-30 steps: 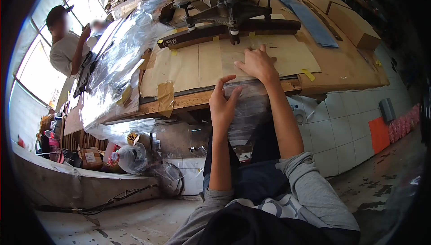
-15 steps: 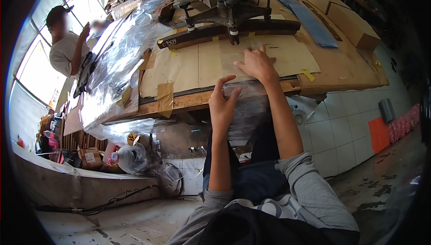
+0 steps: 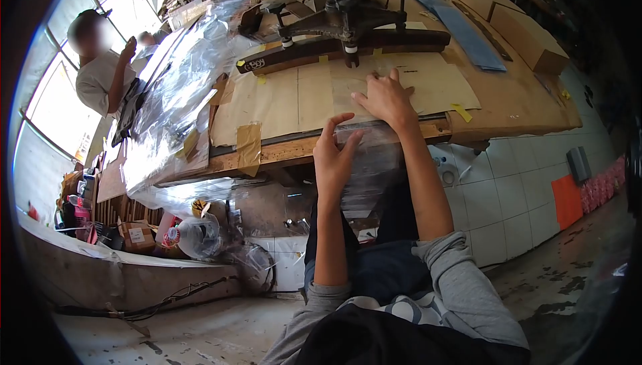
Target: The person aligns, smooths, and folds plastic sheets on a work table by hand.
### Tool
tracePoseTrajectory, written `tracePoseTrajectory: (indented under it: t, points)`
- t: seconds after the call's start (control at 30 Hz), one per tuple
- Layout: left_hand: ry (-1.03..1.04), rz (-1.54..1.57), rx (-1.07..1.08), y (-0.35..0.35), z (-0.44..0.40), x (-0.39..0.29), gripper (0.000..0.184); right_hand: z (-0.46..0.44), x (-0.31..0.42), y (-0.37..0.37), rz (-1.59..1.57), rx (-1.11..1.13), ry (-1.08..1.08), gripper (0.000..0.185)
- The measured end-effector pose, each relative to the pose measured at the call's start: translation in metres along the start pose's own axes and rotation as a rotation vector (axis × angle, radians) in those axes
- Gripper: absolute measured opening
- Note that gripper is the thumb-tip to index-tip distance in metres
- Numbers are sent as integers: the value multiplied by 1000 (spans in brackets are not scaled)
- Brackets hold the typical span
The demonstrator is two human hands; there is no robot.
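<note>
My left hand (image 3: 334,154) is raised just in front of the table's near edge, thumb and fingers apart, with nothing in it. Clear plastic sheeting (image 3: 374,157) hangs from the edge beside it. My right hand (image 3: 386,99) rests with spread fingers on the clear plastic over a pale sheet (image 3: 267,107). That sheet has a dark line across it and yellow tape (image 3: 461,112) at its right corner. Beyond my hands a dark machine head (image 3: 346,27) stands over a long curved dark bar (image 3: 281,60). Brown tape (image 3: 249,149) covers part of the wooden edge.
A person (image 3: 100,64) stands at the far left, with another partly seen behind. Crumpled plastic (image 3: 177,77) covers the table's left side. Blue strips (image 3: 461,34) and a cardboard box (image 3: 528,37) lie at the right. A large bottle (image 3: 197,236) stands below left.
The view has shifted very slightly. Both of my hands keep nearly the same pose and place.
</note>
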State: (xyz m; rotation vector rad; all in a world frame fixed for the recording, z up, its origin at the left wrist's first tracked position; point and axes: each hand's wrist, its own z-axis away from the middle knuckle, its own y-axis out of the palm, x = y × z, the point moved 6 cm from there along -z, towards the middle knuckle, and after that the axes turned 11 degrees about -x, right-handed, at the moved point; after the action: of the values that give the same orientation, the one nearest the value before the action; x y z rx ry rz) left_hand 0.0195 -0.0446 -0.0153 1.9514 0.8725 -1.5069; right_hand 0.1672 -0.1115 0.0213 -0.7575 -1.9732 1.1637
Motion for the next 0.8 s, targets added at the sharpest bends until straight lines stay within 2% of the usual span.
tracePoseTrajectory:
  t: [0.1,0.2,0.37,0.57,0.67,0.8]
  points:
    - [-11,22,8,1,-2,4,32,0,0,0,6,0,4,55]
    - [0,13,6,1,-2,4,32,-1,-4,5,-39,-164,-102,55]
    - [32,-113,-10,-3,2,-14,32,3,1,-9,-12,-109,-62,55]
    - [-6,-126,22,-5,2,-9,32,1,-5,-15,-85,-113,-9,52]
    - [-113,292,89,2,5,-7,32,-9,-10,-18,-193,-62,14,48]
    - [-93,254,225,-3,6,-16,30,-26,-21,-13,-105,-89,-10,38]
